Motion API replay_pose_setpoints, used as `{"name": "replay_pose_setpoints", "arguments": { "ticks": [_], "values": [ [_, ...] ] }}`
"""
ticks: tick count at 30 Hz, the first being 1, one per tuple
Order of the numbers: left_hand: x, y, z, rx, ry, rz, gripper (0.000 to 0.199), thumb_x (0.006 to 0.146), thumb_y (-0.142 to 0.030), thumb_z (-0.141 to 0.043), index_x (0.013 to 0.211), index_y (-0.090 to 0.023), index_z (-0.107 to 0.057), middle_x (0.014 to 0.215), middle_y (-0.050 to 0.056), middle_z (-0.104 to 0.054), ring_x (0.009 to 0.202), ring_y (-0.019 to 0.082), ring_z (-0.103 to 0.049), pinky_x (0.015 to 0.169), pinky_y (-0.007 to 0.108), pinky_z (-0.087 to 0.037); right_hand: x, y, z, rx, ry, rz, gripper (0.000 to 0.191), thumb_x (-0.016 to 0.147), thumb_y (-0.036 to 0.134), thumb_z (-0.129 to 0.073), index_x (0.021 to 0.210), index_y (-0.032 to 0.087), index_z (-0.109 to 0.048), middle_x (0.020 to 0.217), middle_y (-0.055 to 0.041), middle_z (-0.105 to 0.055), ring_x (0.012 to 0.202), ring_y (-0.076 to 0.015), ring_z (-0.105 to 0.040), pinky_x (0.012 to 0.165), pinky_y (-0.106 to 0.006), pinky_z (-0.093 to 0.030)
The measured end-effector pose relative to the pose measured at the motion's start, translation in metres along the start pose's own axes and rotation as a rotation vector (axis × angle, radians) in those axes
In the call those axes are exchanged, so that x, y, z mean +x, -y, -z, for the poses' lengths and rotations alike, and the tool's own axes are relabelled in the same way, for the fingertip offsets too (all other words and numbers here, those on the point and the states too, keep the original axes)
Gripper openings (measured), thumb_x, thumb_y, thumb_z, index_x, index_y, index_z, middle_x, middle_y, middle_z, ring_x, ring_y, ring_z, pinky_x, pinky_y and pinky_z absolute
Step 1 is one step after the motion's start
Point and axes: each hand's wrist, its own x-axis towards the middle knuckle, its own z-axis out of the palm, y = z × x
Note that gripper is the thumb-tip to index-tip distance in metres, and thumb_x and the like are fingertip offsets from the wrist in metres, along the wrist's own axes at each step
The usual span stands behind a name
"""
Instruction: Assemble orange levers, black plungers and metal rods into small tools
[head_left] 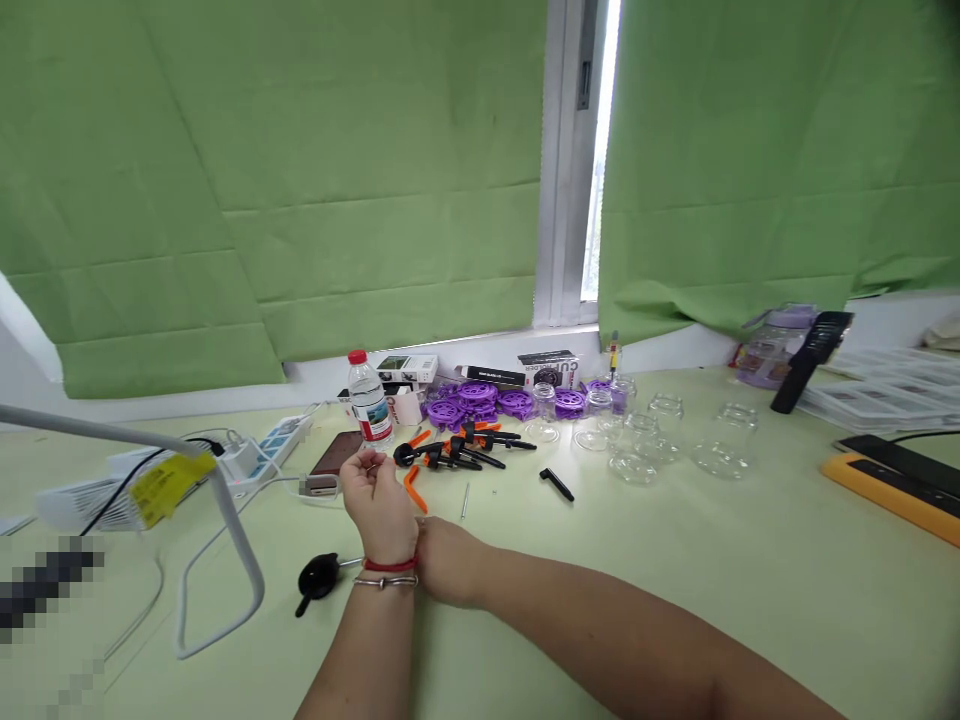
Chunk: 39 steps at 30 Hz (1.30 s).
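My left hand [375, 508] is raised over the table with its fingers curled together; anything inside them is hidden. A red string and a metal bracelet [386, 580] circle its wrist. My right hand [454, 562] lies against the far side of that wrist, its fingers out of sight behind it. Just left of the wrist is a black round part with a metal rod [319, 577]. Beyond the hands, several black and orange clamp-like pieces [457, 450] lie in a heap. A thin metal pin [465, 500] and a short black lever [556, 485] rest to the right.
Behind the heap are a water bottle [369, 400], purple wheel-shaped parts [469, 400] and small boxes [547, 368]. Clear glass jars [645, 445] stand at right, near an orange-black device [896, 495]. A white bent tube [240, 540], cables and a power strip [281, 445] occupy the left.
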Motion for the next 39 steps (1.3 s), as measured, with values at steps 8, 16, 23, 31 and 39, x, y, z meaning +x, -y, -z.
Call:
{"name": "replay_pose_setpoints", "arguments": {
  "ticks": [8,16,23,31,39],
  "values": [
    [0.001,0.008,0.0,0.1,0.036,-0.045,0.023,0.068,-0.025,-0.064,0.087,-0.017,-0.053,0.075,-0.002,-0.054,0.068,0.011,-0.052,0.068,0.027,-0.044,-0.087,-0.004,0.037,0.094,0.04,-0.192,0.022,0.072,0.003,-0.047,0.078,0.016,-0.063,0.081,-0.0053,-0.065,0.079,-0.0162,-0.056,0.071,-0.025,-0.041],
    [0.006,0.014,0.0,0.113,0.084,0.025,0.03,0.057,-0.036,-0.074,0.068,-0.014,-0.055,0.06,-0.004,-0.052,0.054,0.008,-0.047,0.051,0.023,-0.041,-0.134,-0.022,0.058,0.229,0.039,-0.449,0.023,0.07,0.003,-0.045,0.077,0.017,-0.061,0.08,-0.0038,-0.065,0.075,-0.0151,-0.055,0.065,-0.023,-0.038],
    [0.008,0.026,0.002,0.356,0.129,0.084,0.036,0.053,-0.042,-0.076,0.056,-0.014,-0.053,0.049,-0.006,-0.046,0.046,0.007,-0.037,0.044,0.022,-0.033,-0.149,-0.041,0.06,0.275,0.039,-0.515,0.022,0.074,0.005,-0.046,0.079,0.018,-0.063,0.084,-0.0039,-0.065,0.078,-0.0159,-0.055,0.068,-0.024,-0.038],
    [0.012,0.044,0.012,0.679,0.137,0.03,0.048,0.068,-0.054,-0.062,0.042,-0.02,-0.04,0.039,-0.005,-0.034,0.04,0.01,-0.031,0.04,0.025,-0.025,-0.152,-0.041,0.064,0.291,0.031,-0.526,0.021,0.078,0.007,-0.044,0.077,0.018,-0.062,0.085,-0.0036,-0.064,0.077,-0.0156,-0.055,0.068,-0.025,-0.039],
    [0.009,0.045,0.01,0.57,0.246,-0.07,0.041,0.073,-0.049,-0.059,0.049,-0.019,-0.046,0.045,-0.006,-0.034,0.047,0.01,-0.03,0.047,0.024,-0.029,-0.152,-0.046,0.056,0.27,0.005,-0.492,0.02,0.078,0.007,-0.044,0.075,0.018,-0.06,0.081,-0.0028,-0.063,0.075,-0.0152,-0.055,0.068,-0.025,-0.039]
  ]
}}
